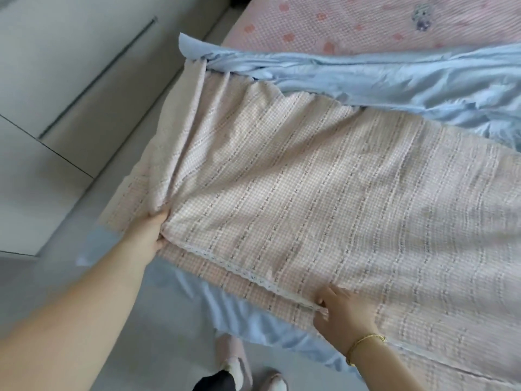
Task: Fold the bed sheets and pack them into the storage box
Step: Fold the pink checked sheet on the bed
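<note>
A pink gingham bed sheet (282, 179) with woven stripes and a white lace edge lies spread over the corner of the bed, one layer folded over another. My left hand (148, 235) grips a bunched corner of its upper layer near the bed's left edge. My right hand (341, 314), with a gold bracelet on the wrist, pinches the lace hem at the near edge. A light blue sheet (394, 80) lies crumpled behind the pink one, and part of it hangs down the near side of the bed. No storage box is in view.
A pink dotted mattress cover (366, 21) with a small cartoon print fills the far part of the bed. White wardrobe doors (56, 66) stand to the left across a strip of grey floor (169, 320). My feet in slippers (234, 362) are below the bed edge.
</note>
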Demonstrator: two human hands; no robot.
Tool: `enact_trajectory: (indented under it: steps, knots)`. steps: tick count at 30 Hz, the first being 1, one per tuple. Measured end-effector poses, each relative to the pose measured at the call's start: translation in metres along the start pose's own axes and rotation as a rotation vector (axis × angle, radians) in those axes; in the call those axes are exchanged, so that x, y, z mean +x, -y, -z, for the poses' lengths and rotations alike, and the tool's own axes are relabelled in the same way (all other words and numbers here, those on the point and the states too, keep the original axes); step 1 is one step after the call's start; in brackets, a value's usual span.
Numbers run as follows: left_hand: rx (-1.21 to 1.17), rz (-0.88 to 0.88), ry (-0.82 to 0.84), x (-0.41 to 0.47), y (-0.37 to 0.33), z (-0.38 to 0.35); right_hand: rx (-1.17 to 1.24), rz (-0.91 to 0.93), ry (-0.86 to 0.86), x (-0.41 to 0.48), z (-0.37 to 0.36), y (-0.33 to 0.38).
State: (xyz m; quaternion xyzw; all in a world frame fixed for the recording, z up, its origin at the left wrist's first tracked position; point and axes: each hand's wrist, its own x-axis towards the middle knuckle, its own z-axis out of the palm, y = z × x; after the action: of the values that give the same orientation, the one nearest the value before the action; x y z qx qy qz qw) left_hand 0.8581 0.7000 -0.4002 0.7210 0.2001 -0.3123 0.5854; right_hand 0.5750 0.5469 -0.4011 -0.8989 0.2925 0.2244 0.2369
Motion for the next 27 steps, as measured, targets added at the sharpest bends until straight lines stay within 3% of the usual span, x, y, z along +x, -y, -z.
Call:
enact_trajectory:
  steps: [5, 12, 14, 19, 24, 27]
  knots:
    - [-0.004, 0.054, 0.029, 0.002, 0.012, 0.008, 0.103, 0.058, -0.014, 0.004, -0.005, 0.028]
    - [-0.031, 0.076, 0.134, 0.062, -0.035, 0.014, 0.19, 0.104, -0.024, 0.071, 0.001, 0.139]
    - [-0.04, 0.085, 0.147, 0.081, -0.048, 0.015, 0.055, 0.14, -0.172, 0.094, -0.009, 0.171]
    - [-0.035, 0.238, 0.418, 0.14, -0.109, 0.011, 0.028, 0.037, -0.431, 0.176, -0.011, 0.259]
    - [-0.097, 0.252, 0.442, 0.172, -0.15, 0.003, 0.031, -0.219, -0.364, 0.212, 0.013, 0.287]
    - [-0.041, 0.274, 0.45, 0.188, -0.156, 0.007, 0.059, -0.227, -0.208, 0.221, 0.028, 0.288]
